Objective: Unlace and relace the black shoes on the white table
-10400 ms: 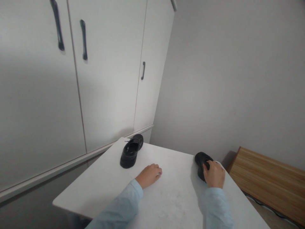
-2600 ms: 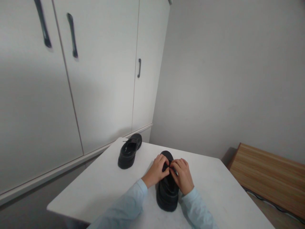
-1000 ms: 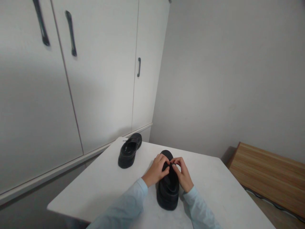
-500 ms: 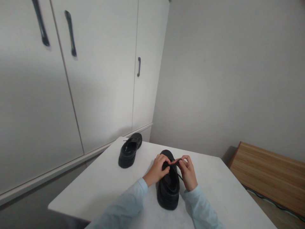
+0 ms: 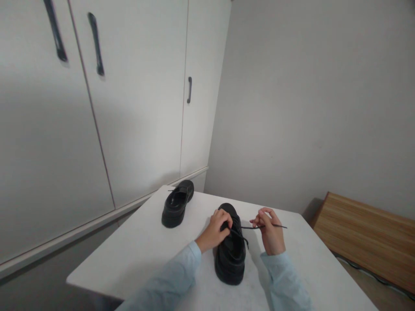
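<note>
A black shoe (image 5: 231, 263) rests on the white table with its toe pointing away from me. My left hand (image 5: 218, 228) is at the left side of its opening, thumb and fingers pinched on a dark lace whose loose end droops over the opening. To the right of the shoe, my right hand (image 5: 269, 229) is raised, its fingers closed on another shoelace (image 5: 249, 227). That lace runs nearly level from the shoe through the fingers, and its tip sticks out to the right.
A second black shoe (image 5: 175, 209) stands at the table's far left corner. The white table (image 5: 142, 259) meets white cabinets (image 5: 142, 112) with dark handles on the left. A wooden board (image 5: 366, 237) lies beyond the table's right edge, with a cable below it.
My right hand has moved right, away from my left hand, drawing a lace out sideways. The left hand has stayed at the shoe opening, where a lace end now hangs free.
</note>
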`<state>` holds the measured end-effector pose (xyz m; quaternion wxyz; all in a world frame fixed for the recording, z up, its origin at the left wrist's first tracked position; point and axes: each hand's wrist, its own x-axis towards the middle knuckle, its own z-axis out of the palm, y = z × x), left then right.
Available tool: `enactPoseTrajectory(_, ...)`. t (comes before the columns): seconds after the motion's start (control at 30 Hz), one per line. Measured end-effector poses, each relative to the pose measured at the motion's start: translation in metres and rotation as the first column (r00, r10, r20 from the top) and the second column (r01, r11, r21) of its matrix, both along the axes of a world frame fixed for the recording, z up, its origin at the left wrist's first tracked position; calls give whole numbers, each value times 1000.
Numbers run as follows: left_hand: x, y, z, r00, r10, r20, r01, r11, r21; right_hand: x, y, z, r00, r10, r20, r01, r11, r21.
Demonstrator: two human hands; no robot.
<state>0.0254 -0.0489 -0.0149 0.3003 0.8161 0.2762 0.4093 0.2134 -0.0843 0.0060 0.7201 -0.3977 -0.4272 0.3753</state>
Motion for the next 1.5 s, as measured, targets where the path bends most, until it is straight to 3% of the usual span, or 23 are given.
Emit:
enactPoseTrajectory(0.1, -1, 0, 1, 999, -18, 26, 18, 999, -32, 4, -3, 3, 1000, -16, -14, 15, 998, -53)
enactPoseTrajectory(0.2, -5, 2, 3, 996, -42, 74, 46, 997, -54, 6, -5, 4, 997, 73, 20, -71, 992, -103)
enactPoseTrajectory(0.3, -9, 3, 3, 991, -87, 106, 93, 994, -49, 6, -5, 3, 976, 180, 124, -156, 971, -180)
enactPoseTrajectory(0.43, -11, 4, 2, 985, -119, 126, 124, 992, -29, 4, 2, -5, 912, 231, 340, -131, 947, -292)
enactPoseTrajectory(0.7, -8, 6, -4, 970, -29, 242, 75, 980, -183, -2, 7, -13, 642, 137, 755, -35, 988, -149)
enactPoseTrajectory(0.87, -6, 8, 1, 965, 105, 242, -84, 992, -95, -5, 1, -6, 574, 84, 814, -32, 996, -80)
enactPoseTrajectory(0.93, -5, 10, 1, 969, 104, 225, -96, 994, -48, -6, 1, -6, 568, 78, 819, -28, 997, -75)
enactPoseTrajectory(1.1, -5, 15, -6, 992, -17, 124, 22, 999, -35, -14, 6, -14, 594, 33, 804, 13, 999, -50)
enactPoseTrajectory(1.5, -5, 14, -8, 999, 5, 48, -2, 998, -63, -22, 9, -21, 696, 7, 718, 34, 998, -44)
